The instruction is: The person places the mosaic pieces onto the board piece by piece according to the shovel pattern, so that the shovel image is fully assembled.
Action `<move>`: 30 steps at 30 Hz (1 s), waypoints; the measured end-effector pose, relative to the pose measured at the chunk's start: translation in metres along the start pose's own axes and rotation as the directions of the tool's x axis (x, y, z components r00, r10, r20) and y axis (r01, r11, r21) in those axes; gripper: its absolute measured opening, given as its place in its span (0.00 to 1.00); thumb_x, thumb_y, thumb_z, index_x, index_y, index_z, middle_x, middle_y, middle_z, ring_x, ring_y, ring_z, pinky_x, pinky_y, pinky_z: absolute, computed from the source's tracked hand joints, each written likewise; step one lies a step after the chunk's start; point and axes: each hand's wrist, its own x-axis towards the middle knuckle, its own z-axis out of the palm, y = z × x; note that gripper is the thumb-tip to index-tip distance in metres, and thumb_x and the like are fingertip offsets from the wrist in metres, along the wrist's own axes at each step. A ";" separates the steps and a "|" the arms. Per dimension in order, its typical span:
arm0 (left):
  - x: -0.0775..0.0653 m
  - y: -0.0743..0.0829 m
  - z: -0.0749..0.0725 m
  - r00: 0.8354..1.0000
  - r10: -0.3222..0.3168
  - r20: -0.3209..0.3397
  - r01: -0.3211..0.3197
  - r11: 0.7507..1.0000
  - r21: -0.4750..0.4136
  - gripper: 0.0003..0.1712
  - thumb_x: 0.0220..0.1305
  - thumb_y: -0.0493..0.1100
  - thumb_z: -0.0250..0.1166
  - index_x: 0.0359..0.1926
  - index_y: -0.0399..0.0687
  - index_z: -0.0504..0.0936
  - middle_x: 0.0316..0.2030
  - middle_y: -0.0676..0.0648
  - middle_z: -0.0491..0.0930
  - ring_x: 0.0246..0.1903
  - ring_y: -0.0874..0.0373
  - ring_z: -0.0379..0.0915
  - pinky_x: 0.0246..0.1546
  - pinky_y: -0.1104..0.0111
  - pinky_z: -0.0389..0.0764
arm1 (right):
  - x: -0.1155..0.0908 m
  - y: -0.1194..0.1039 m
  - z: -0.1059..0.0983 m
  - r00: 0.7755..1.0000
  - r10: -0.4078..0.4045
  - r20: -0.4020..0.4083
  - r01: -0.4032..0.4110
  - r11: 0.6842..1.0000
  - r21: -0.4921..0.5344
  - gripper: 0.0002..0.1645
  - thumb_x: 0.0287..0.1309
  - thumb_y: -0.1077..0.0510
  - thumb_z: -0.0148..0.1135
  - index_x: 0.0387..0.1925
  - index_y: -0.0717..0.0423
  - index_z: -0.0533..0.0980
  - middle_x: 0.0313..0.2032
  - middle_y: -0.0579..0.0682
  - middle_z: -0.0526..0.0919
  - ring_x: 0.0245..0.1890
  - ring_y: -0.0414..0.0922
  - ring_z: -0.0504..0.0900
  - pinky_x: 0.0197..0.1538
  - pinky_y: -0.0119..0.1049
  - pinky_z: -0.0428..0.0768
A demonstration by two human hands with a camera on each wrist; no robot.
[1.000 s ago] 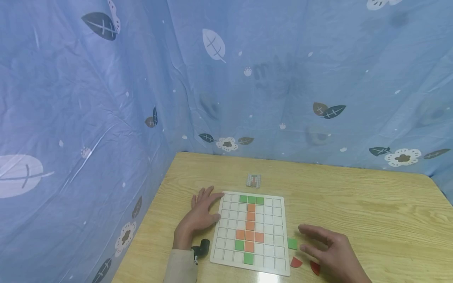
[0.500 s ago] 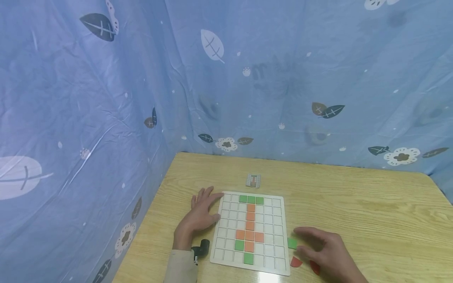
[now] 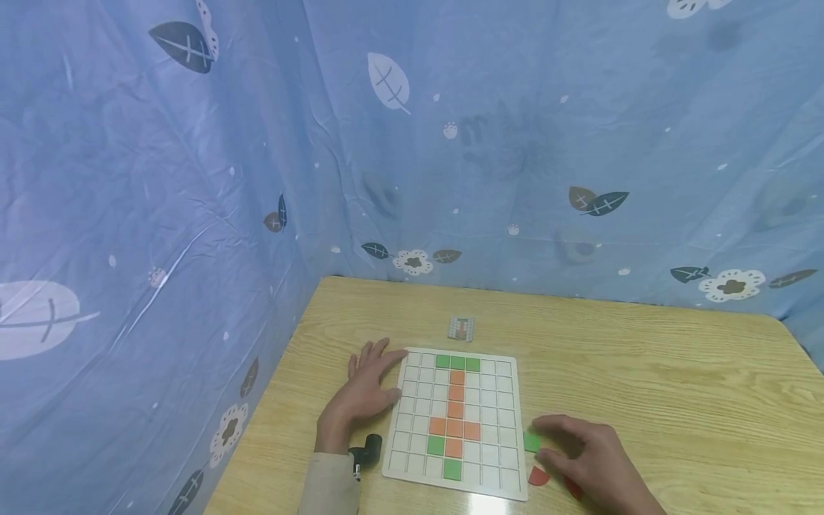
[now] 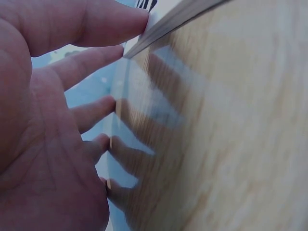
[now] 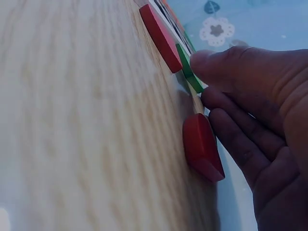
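In the head view, my left hand [image 3: 363, 388] lies at the left side of a white grid board [image 3: 498, 458], fingers spread. Its thumb and index fingertip touch the board's edge; the left wrist view shows this rim [image 4: 161, 29] close up. Green tiles [image 3: 458, 363] and orange tiles [image 3: 455, 410] sit in several squares. Right of the board, my right hand [image 3: 595, 454] has thumb and index finger beside a loose green tile [image 3: 531, 442]; in the right wrist view the thumb overlaps this tile [image 5: 189, 70], and whether it is pinched is unclear. The fingers are loosely bent.
Two red pieces lie near the right hand: a quarter-round piece [image 3: 538, 476] and another red piece [image 5: 199, 144] partly under the hand. A small pattern card [image 3: 460, 329] lies behind the board. A black elbow-shaped item [image 3: 368, 452] is by the left wrist. Blue curtain [image 3: 515, 143] surrounds the wooden table [image 3: 644, 357].
My right hand has moved left and slightly down, bringing its thumb and index finger to the loose green tile. The left hand and the board have stayed in place.
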 end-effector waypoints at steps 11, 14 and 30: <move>-0.001 -0.001 0.001 1.000 -0.013 -0.001 0.013 1.000 0.005 0.44 0.60 0.38 0.68 0.79 0.54 0.74 0.87 0.35 0.52 0.88 0.31 0.33 0.84 0.32 0.28 | 0.000 0.002 0.005 0.997 -0.080 -0.019 0.079 0.995 -0.052 0.25 0.53 0.59 0.85 0.47 0.26 0.88 0.48 0.25 0.91 0.49 0.28 0.87 0.55 0.28 0.87; -0.001 -0.001 0.001 1.000 -0.013 -0.003 0.013 1.000 -0.001 0.44 0.60 0.37 0.69 0.79 0.54 0.74 0.87 0.35 0.52 0.88 0.31 0.33 0.84 0.33 0.27 | 0.000 0.001 0.006 0.995 -0.089 -0.034 0.087 0.994 -0.060 0.26 0.53 0.61 0.84 0.46 0.26 0.88 0.47 0.24 0.91 0.48 0.28 0.87 0.54 0.29 0.87; -0.002 0.001 0.001 1.000 -0.012 0.000 0.012 1.000 -0.002 0.43 0.60 0.37 0.68 0.79 0.53 0.74 0.87 0.35 0.52 0.88 0.31 0.32 0.84 0.32 0.27 | 0.000 -0.004 0.000 0.996 0.085 0.034 -0.086 0.996 0.024 0.19 0.57 0.54 0.84 0.46 0.28 0.88 0.49 0.29 0.91 0.51 0.30 0.85 0.59 0.26 0.84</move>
